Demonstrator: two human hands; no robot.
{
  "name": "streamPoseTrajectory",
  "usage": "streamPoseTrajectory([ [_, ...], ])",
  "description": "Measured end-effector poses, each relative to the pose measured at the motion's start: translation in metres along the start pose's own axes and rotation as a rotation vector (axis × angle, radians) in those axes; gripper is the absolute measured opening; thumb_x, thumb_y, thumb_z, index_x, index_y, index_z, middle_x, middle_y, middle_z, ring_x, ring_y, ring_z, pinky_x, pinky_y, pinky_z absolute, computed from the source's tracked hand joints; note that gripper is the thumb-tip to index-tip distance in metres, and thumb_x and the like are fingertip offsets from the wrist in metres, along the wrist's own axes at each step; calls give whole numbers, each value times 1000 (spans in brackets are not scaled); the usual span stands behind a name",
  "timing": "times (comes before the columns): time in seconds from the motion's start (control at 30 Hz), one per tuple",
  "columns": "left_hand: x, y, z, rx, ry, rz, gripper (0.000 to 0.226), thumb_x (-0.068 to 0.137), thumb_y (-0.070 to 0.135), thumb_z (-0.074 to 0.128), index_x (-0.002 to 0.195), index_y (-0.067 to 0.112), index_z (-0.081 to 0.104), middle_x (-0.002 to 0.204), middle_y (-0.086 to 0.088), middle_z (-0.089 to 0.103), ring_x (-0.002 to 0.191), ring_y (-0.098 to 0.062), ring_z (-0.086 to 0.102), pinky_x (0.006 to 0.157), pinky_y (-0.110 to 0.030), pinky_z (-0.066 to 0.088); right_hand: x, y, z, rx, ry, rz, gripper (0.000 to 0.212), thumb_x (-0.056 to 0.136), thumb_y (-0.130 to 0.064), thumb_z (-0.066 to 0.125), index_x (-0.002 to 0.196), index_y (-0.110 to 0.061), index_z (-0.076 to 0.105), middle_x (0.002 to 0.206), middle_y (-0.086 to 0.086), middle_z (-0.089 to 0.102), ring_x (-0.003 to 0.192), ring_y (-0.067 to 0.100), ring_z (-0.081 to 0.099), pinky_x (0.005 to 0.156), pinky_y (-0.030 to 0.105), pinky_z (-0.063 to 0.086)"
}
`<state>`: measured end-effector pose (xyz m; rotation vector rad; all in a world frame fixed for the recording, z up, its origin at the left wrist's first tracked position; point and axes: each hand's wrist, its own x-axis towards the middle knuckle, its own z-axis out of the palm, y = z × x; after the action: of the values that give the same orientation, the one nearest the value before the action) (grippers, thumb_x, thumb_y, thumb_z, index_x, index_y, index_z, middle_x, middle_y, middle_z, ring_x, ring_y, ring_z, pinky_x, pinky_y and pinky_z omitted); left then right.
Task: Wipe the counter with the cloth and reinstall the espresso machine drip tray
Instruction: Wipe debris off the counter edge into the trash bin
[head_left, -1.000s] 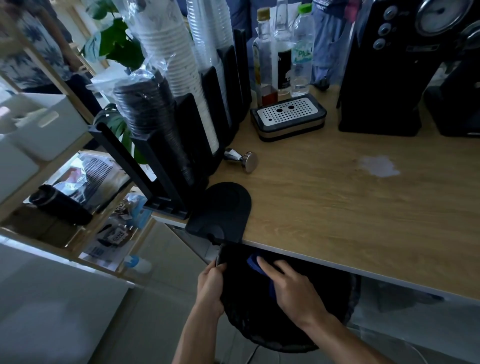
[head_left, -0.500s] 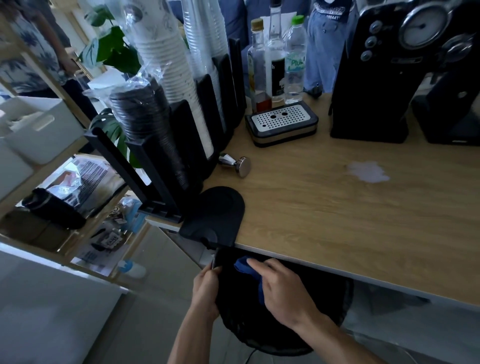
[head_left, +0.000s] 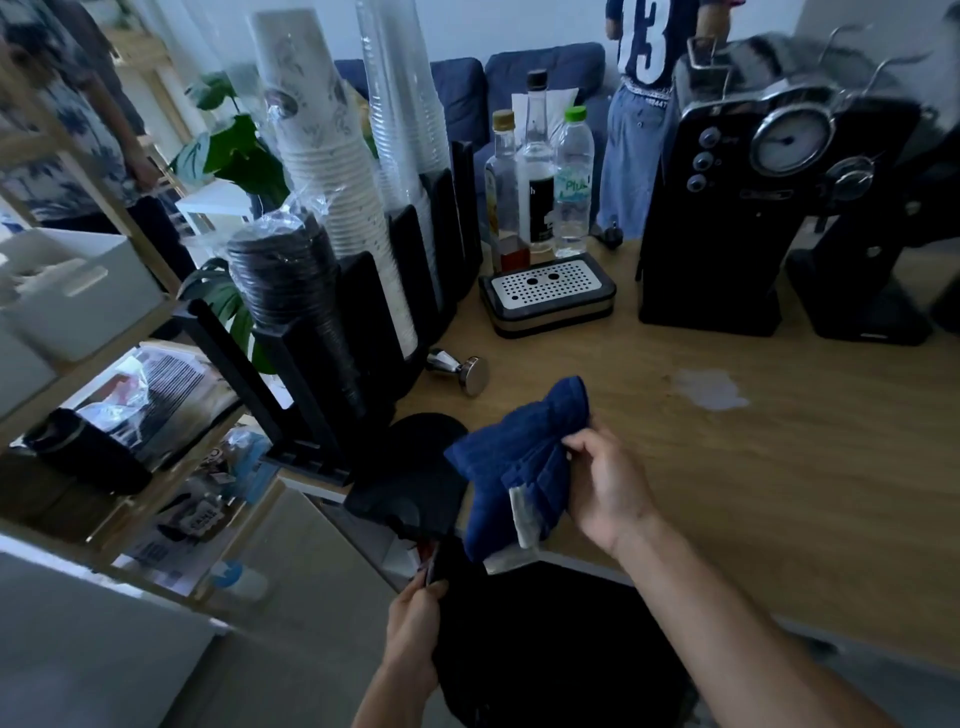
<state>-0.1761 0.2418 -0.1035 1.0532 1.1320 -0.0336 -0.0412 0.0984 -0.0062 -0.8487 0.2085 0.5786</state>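
Observation:
My right hand (head_left: 605, 486) grips a dark blue cloth (head_left: 514, 457) and holds it up over the front edge of the wooden counter (head_left: 753, 493). Below the counter edge, my left hand (head_left: 413, 631) pinches the rim of a black bag (head_left: 545, 649). A pale wet spill (head_left: 709, 389) lies on the counter to the right of the cloth. The drip tray (head_left: 548, 293), with its perforated metal grate, sits on the counter left of the black espresso machine (head_left: 748, 208), apart from it.
A metal tamper (head_left: 462, 369) lies on its side near a black mat (head_left: 415, 478) at the counter corner. A black cup-and-lid holder (head_left: 332, 291) fills the left side; three bottles (head_left: 537, 182) stand behind the tray. A grinder (head_left: 872, 291) is at the right. People stand behind and at left.
My right hand has pulled the blue cloth up out of the black bag and raised it above the counter edge. My left hand stays on the bag rim.

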Motion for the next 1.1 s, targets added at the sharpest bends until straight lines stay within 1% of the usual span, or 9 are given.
streamPoseTrajectory([
  [0.07,2,2,3,5,-6,6,30,93,-1,44,105,16,66,94,-20,69,74,-32,62,64,-33,48,17,-5,0,-6,73,29,40,82,4,37,117,-3,55,115,22,59,106,34,56,89,44,49],
  [0.13,3,3,4,16,-2,7,29,94,-1,44,99,16,67,95,-19,68,76,-31,62,63,-33,47,28,-9,-5,-138,156,-2,35,83,7,36,109,-4,57,115,21,58,103,31,56,88,39,48],
  [0.27,6,2,5,16,7,-4,30,92,2,47,110,15,68,102,-18,69,87,-32,64,67,-32,49,28,-21,-20,-775,227,-127,33,88,-2,38,87,-24,63,106,9,66,94,22,58,88,40,47],
  [0.37,8,1,7,8,6,-1,30,93,4,47,111,15,67,105,-18,69,94,-34,64,75,-35,52,17,-28,-23,-1013,254,-163,25,90,-11,43,87,-22,65,98,3,67,92,21,60,83,34,47],
  [0.47,5,1,10,7,-1,30,25,93,3,48,97,17,69,93,-17,70,87,-34,65,76,-38,51,9,-29,-28,-1045,259,-134,16,92,-18,47,100,-23,60,102,0,62,96,19,58,91,39,47],
  [0.57,2,1,14,-9,-10,24,31,93,1,47,87,23,68,86,-15,69,82,-33,64,74,-38,51,-2,-29,-35,-1030,269,-79,27,91,-26,51,117,-21,57,111,-2,59,105,21,58,98,44,47],
  [0.8,-19,-10,8,-25,-17,36,31,94,7,45,111,24,65,102,-14,69,95,-34,64,89,-43,52,-34,-17,-51,-936,167,-49,14,94,-21,49,101,-18,61,91,2,64,85,19,63,76,32,51],
  [1.0,-41,-28,-6,-37,3,59,34,95,8,43,112,27,65,106,-12,69,98,-34,65,95,-48,49,-69,-4,-69,-1007,44,-9,18,95,-22,48,83,-22,63,87,3,63,81,17,58,70,28,47],
  [1.1,-57,-45,-12,-41,16,72,34,96,7,42,118,22,63,108,-14,68,99,-33,64,95,-46,50,-90,2,-86,-1128,40,-38,20,92,-27,51,77,-22,64,87,2,67,80,19,59,73,34,48],
])
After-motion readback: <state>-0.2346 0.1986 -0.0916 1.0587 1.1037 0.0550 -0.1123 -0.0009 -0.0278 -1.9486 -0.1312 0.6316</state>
